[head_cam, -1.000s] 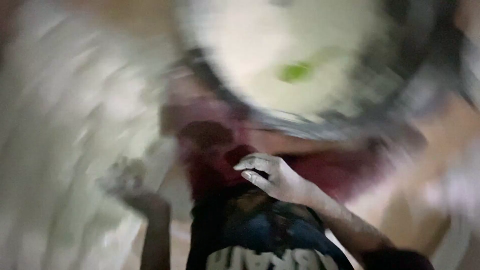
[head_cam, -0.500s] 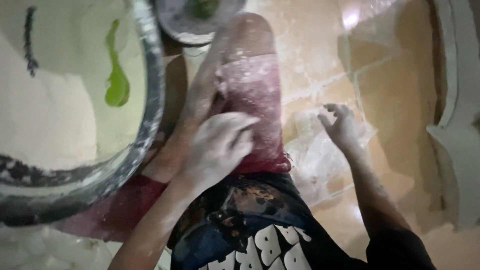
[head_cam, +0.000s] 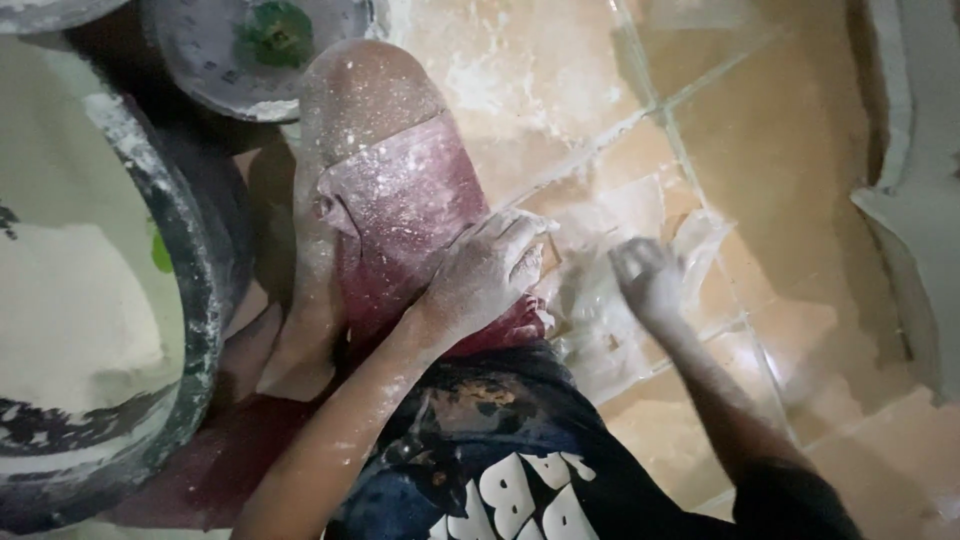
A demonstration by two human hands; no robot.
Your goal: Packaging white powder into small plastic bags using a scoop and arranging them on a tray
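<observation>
I sit on a tiled floor with one knee (head_cam: 365,95) raised, in red shorts (head_cam: 400,220) dusted with white flour. My left hand (head_cam: 490,270), coated in flour, rests palm down on the thigh of the shorts and holds nothing. My right hand (head_cam: 645,280) is blurred, down at a crumpled clear plastic sheet (head_cam: 610,340) on the floor beside my leg. Its fingers look curled, but I cannot tell if they grip the plastic.
A large metal basin (head_cam: 200,330) with white flour or dough in it fills the left side. A small round metal dish (head_cam: 200,60) with something green stands at the top. The tan floor tiles (head_cam: 780,130) carry flour smears. A pale raised edge (head_cam: 920,210) runs along the right.
The view swung from a blurred look at the basin to my leg and the floor. My left hand slid slightly along the thigh. My right hand drew in toward the leg, fingers curling.
</observation>
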